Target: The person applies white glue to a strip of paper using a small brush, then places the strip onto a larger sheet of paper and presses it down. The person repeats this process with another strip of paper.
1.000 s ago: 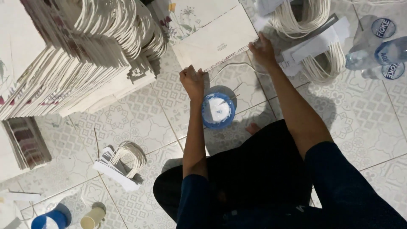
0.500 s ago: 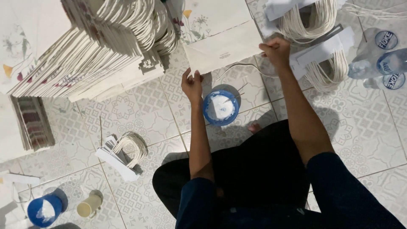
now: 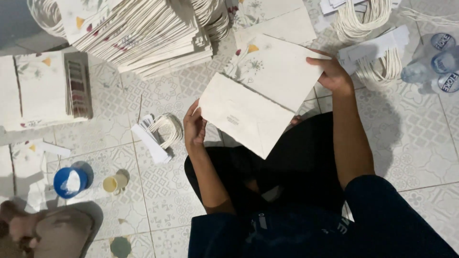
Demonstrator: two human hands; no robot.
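Observation:
I hold a flat, folded white paper bag with a small flower print over my lap. My left hand grips its lower left edge. Holding the upper right corner is my right hand. The bag is tilted, its plain base panel toward me. My legs in dark clothes are crossed beneath it on the tiled floor.
A tall stack of finished paper bags lies at the top left. Bundles of white cord handles lie at the top right, another bundle by my left hand. A blue glue tub, its small cap and plastic bottles stand nearby.
Both hands were reaching out to the floor beside the blue tub and a sheet. Now they have lifted a folded bag up over my lap, and the view has shifted right.

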